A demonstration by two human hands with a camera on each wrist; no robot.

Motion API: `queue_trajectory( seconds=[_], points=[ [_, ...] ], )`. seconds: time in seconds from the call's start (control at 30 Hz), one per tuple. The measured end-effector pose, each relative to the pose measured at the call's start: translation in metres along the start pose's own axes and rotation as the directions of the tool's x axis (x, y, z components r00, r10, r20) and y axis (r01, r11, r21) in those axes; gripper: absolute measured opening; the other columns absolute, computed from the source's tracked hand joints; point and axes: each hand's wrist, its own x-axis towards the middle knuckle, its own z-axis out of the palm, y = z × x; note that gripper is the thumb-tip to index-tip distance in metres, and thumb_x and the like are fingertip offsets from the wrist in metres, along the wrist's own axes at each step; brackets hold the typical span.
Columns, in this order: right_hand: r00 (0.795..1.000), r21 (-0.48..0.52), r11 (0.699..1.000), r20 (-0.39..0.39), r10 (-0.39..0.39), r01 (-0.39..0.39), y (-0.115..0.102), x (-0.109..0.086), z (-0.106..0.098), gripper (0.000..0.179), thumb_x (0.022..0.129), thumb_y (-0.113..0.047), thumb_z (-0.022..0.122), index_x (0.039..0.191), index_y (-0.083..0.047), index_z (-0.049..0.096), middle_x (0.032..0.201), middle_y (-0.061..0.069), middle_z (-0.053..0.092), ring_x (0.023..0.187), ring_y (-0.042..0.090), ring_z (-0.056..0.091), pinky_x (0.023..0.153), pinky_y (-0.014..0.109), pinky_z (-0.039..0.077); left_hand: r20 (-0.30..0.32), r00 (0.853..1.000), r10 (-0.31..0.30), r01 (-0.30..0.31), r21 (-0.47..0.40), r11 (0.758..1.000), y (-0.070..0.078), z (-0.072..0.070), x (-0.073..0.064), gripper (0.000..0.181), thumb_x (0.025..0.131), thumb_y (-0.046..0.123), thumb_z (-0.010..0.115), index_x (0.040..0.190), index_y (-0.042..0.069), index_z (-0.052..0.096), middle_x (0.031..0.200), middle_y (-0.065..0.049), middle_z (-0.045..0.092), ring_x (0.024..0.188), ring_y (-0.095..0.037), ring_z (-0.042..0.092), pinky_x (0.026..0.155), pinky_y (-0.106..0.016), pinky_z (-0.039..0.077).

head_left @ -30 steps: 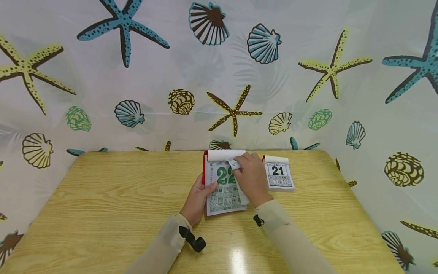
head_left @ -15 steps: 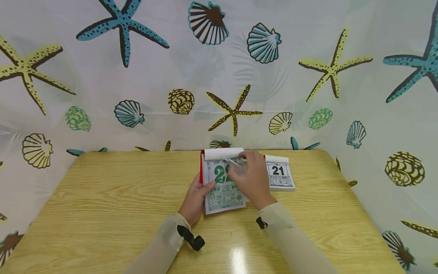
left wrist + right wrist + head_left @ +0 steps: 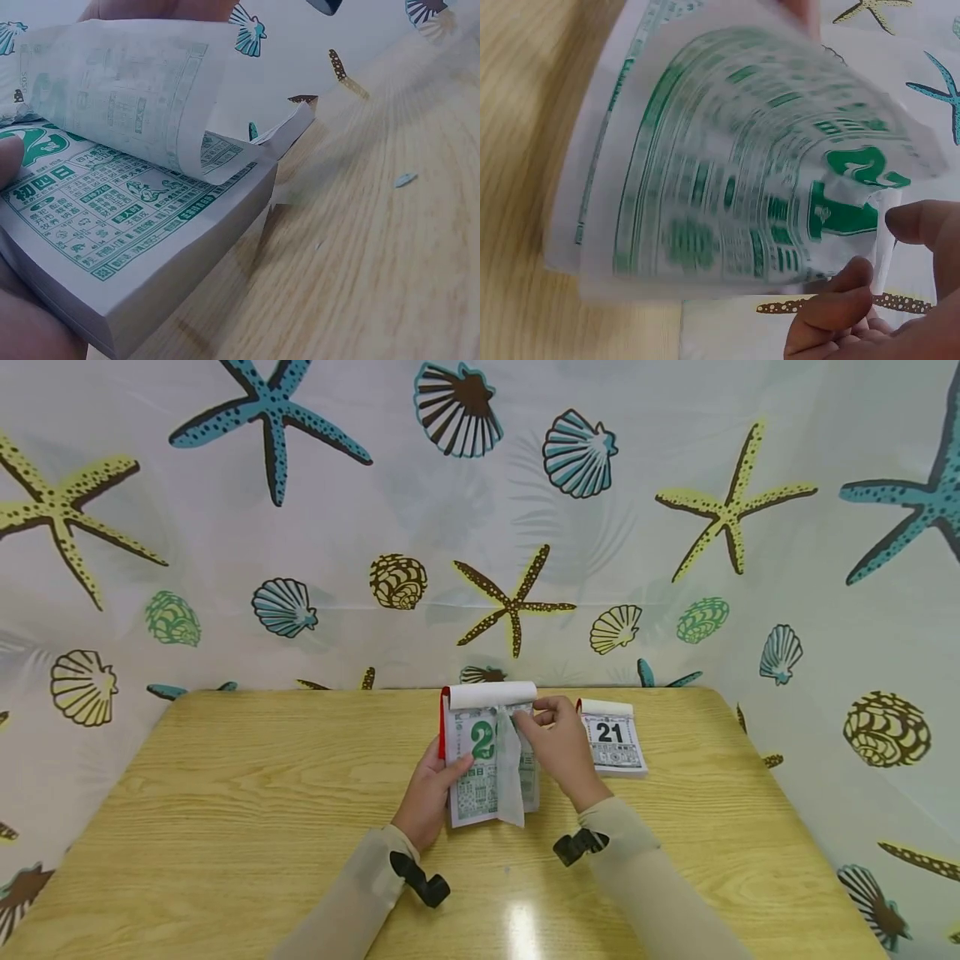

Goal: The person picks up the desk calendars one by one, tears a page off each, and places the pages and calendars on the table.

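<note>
My left hand (image 3: 427, 797) grips the left side of a thick tear-off calendar (image 3: 472, 789), thumb on its front and the other fingers behind. Green print covers its top sheet, and a white rolled cover lies along its upper edge. At the upper right, my right hand (image 3: 564, 750) pinches a thin page (image 3: 509, 777), which stands curled away from the block across the big green number. Seen from the left wrist, the page (image 3: 142, 90) arches above the sheet below. In the right wrist view, thumb and fingertips hold the edge of the blurred, bent page (image 3: 705, 187).
A smaller calendar (image 3: 615, 735) showing 21 lies just right of my right hand on the wooden table (image 3: 262, 793). A small paper scrap (image 3: 405, 179) is on the wood. Behind hangs a cloth (image 3: 337, 518) patterned with shells and starfish.
The page has swung leftward from the calendar's right side and now hangs curled over its middle, uncovering another printed sheet. My right hand has shifted slightly right; my left hand stays nearly still.
</note>
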Motion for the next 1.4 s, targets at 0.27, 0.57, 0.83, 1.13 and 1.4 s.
queue_trajectory(
  seconds=[0.27,0.57,0.83,1.13,1.4],
  points=[
    [0.990,0.104,0.986,0.062,0.123,-0.129,0.001,0.005,-0.004,0.040,0.098,-0.030,0.072,0.126,-0.004,0.060,0.079,0.005,0.058,0.064,0.015,0.049,0.057,0.031,0.039,0.008,1.000,0.005,-0.005,0.008,1.000,-0.001,-0.001,-0.001,0.053,0.107,0.022,0.057,0.156,0.029,0.038,0.152,-0.002,0.055,0.136,-0.027,0.057,0.114,-0.049,0.042],
    [0.998,0.062,0.996,-0.002,0.066,-0.066,0.006,0.006,-0.005,0.026,0.098,-0.019,0.073,0.117,-0.004,0.064,0.108,0.012,0.062,0.096,0.024,0.061,0.075,0.031,0.053,-0.002,1.000,0.017,-0.017,0.014,1.000,-0.002,0.001,-0.001,0.052,0.107,0.022,0.058,0.155,0.030,0.040,0.150,-0.002,0.057,0.134,-0.025,0.058,0.114,-0.048,0.043],
    [0.998,-0.074,0.997,-0.058,0.025,-0.029,0.010,0.006,0.001,0.016,0.101,-0.020,0.069,0.105,-0.005,0.067,0.099,0.010,0.067,0.088,0.024,0.064,0.072,0.034,0.053,-0.026,1.000,0.014,-0.014,0.013,1.000,-0.002,0.004,0.000,0.054,0.106,0.023,0.059,0.156,0.031,0.039,0.151,0.000,0.056,0.135,-0.025,0.058,0.114,-0.048,0.042],
    [0.997,-0.089,0.993,-0.014,0.081,-0.082,0.010,0.008,0.005,0.034,0.099,-0.019,0.070,0.125,-0.002,0.057,0.107,0.013,0.058,0.094,0.027,0.057,0.075,0.037,0.049,-0.019,1.000,0.013,-0.013,0.003,1.000,-0.003,0.004,0.001,0.055,0.106,0.022,0.060,0.156,0.030,0.039,0.150,-0.001,0.057,0.134,-0.026,0.059,0.113,-0.048,0.044],
    [0.998,-0.064,0.998,-0.068,-0.013,0.009,0.012,0.008,0.003,0.029,0.096,-0.023,0.075,0.115,-0.004,0.063,0.099,0.009,0.061,0.084,0.022,0.057,0.069,0.031,0.047,-0.018,1.000,0.017,-0.017,-0.005,1.000,-0.002,0.003,0.001,0.054,0.107,0.022,0.059,0.156,0.030,0.038,0.151,0.000,0.056,0.135,-0.025,0.058,0.113,-0.046,0.044]
  ],
)
